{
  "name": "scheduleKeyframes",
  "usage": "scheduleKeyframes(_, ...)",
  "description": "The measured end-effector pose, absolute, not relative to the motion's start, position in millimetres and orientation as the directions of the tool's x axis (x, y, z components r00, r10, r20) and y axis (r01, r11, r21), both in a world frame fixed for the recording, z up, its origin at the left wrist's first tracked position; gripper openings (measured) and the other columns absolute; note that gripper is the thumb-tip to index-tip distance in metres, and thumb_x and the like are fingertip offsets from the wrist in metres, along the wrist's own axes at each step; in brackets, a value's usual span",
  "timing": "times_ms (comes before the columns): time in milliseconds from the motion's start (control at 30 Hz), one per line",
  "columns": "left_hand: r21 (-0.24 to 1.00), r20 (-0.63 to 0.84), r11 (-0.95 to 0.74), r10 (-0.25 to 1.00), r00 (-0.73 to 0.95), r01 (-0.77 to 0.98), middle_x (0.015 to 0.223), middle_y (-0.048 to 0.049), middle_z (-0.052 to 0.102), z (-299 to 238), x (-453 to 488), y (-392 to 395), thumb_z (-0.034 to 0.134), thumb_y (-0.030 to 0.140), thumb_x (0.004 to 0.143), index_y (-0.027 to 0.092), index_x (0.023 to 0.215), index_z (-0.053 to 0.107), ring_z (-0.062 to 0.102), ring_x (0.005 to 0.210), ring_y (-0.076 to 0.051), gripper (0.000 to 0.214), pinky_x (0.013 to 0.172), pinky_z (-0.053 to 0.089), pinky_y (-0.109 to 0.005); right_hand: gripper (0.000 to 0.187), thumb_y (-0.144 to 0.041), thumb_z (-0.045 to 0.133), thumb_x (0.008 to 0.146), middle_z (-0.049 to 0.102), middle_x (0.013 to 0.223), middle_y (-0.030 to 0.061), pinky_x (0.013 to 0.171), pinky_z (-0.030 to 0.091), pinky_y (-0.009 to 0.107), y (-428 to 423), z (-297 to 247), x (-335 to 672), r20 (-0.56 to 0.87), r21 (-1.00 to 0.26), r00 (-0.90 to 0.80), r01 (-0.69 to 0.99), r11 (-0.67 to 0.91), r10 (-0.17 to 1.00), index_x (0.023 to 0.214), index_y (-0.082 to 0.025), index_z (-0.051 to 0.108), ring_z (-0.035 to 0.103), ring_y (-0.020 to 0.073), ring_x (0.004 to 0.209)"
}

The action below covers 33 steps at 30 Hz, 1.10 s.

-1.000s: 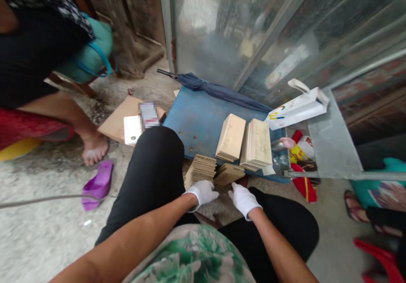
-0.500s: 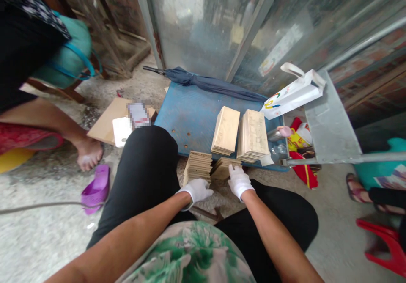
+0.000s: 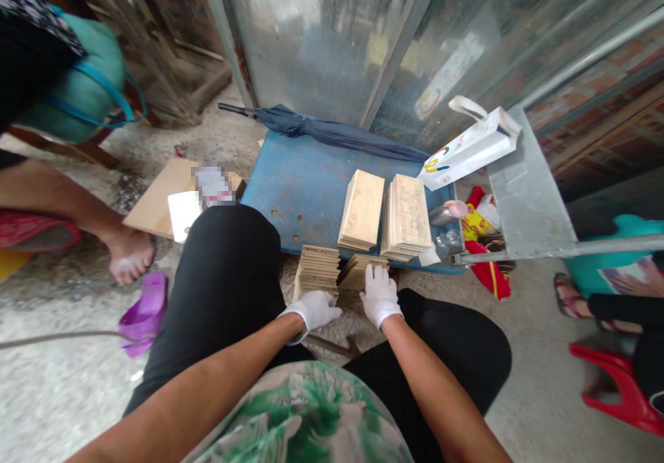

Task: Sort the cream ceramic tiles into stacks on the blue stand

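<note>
Fingers (image 3: 369,277) of your white-gloved right hand (image 3: 381,295) spread slightly, empty, at thin tan rectangular boards (image 3: 353,274); your white-gloved left hand (image 3: 314,310), beside a tan board stack (image 3: 316,268), shows indeterminable grip.

A furled umbrella (image 3: 342,136) lies beside a white bag (image 3: 469,155).
</note>
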<state>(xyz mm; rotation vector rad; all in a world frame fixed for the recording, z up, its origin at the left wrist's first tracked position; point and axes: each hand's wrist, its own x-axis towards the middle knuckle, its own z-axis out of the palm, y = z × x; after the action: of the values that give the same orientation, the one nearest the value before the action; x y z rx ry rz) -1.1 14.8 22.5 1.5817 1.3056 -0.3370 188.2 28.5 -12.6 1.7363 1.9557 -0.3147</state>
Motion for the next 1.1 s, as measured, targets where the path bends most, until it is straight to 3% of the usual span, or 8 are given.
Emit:
scheduleKeyframes(300,0.523,-0.73,0.097,0.564,0.387,0.847,0.106,-0.0126,0.071,24.4,-1.1,14.9,0.049,0.041,0.084,0.014,0.103,0.072,0.066,0.098,-0.027,0.04,0.081,0.048,-0.031,0.085,-0.031,0.065,0.08,0.027,0.149,0.0231,0.103,0.026,0.046,26.1,-17.3,188.2,-0.527,0.152,-0.07,0.973,0.175,0.847,0.15,-0.009,0.02,0.023,0.0341,0.134)
scheduleKeyframes(567,0.529,-0.731,0.089,0.554,0.4,0.844,0.105,-0.0121,0.072,25.2,-1.2,14.7,0.049,0.041,0.084,0.015,0.102,0.072,0.066,0.097,-0.027,0.04,0.079,0.048,-0.03,0.072,-0.035,0.059,0.082,0.034,0.141,0.0209,0.103,0.027,0.042,30.4,-16.0,190.1,-0.476,0.099,-0.078,0.985,0.141,0.876,0.145,-0.011,0.033,0.028,0.0328,0.13)
scheduleKeyframes(867,0.536,-0.734,0.079,0.536,0.417,0.841,0.099,-0.0091,0.073,27.4,-0.3,14.8,0.049,0.042,0.083,0.017,0.099,0.072,0.067,0.09,-0.023,0.038,0.075,0.048,-0.028,0.072,-0.043,0.059,0.082,0.031,0.145,0.0193,0.107,0.023,0.042,33.6,-12.5,191.3,-0.516,0.069,-0.051,0.993,0.1,0.855,0.144,-0.014,0.036,0.024,0.0334,0.134)
scheduleKeyframes(1100,0.525,-0.739,0.065,0.529,0.416,0.849,0.104,-0.0121,0.072,30.9,-1.1,13.6,0.048,0.044,0.081,0.017,0.101,0.073,0.066,0.097,-0.028,0.041,0.078,0.049,-0.032,0.071,-0.042,0.06,0.08,0.031,0.144,0.0187,0.107,0.024,0.043,32.9,-14.0,193.1,-0.511,0.061,-0.067,0.992,0.114,0.857,0.142,-0.015,0.04,0.023,0.0344,0.135)
